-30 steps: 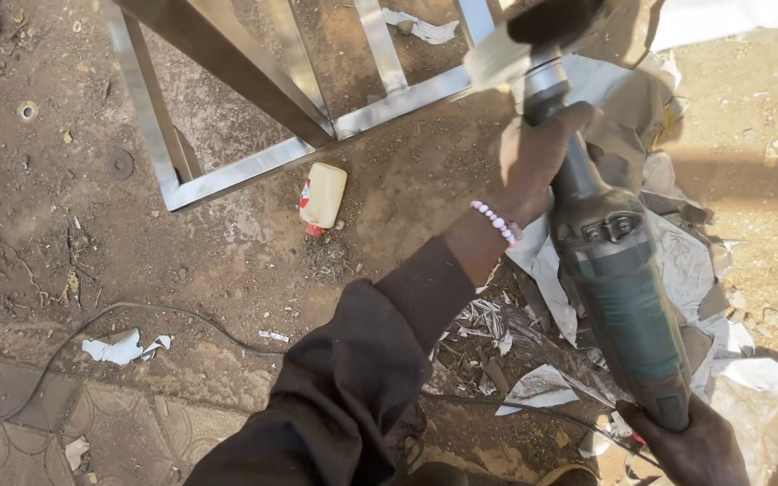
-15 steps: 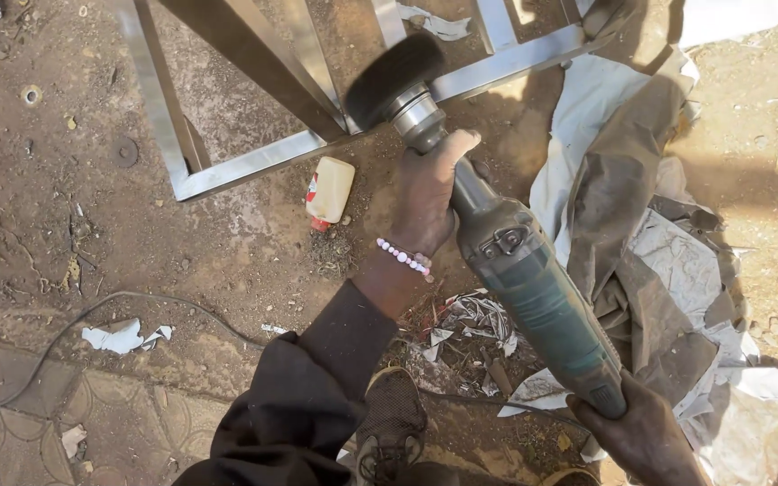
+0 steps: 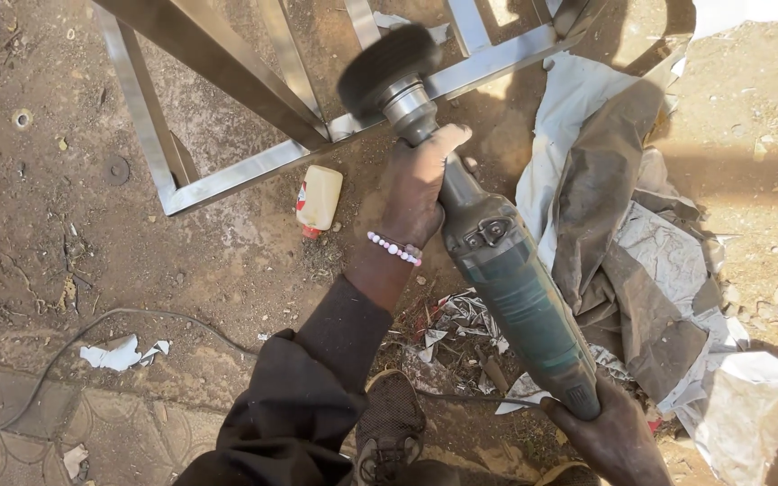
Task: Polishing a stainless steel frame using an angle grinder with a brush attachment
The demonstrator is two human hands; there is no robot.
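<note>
At the bottom edge, a dark mesh shoe (image 3: pixel 391 423) is seen beside a dark sleeve (image 3: pixel 308 396), both cut off by the frame. The right hand (image 3: pixel 610 436) is wrapped tightly around the rear end of a green and grey grinder (image 3: pixel 511 288), its fingers largely hidden beneath the tool's body. The grinder is held slanted, pointing up and to the left, above crumpled paper scraps (image 3: pixel 461 324) on the dirt ground (image 3: pixel 65 243). The left hand (image 3: pixel 416 184), with a pink and white bead bracelet (image 3: pixel 393 248) at the wrist, is closed around the grinder's neck just behind the head. At the tip a dark round brush wheel (image 3: pixel 384 63) is carried, set against or just above a rail of a metal frame (image 3: pixel 227 175); whether contact is made cannot be told. A small cream bottle (image 3: pixel 319 198) with a red end and a red and white label patch lies on its side just below that rail; what it holds cannot be made out. To the right, dirty white and brown sheets (image 3: pixel 623 225) are heaped, partly under the grinder. A thin cable (image 3: pixel 101 324) is trailed across the dirt on the left, near a torn white scrap (image 3: pixel 119 353). The upper part of the frame is cut off at the top edge.
</note>
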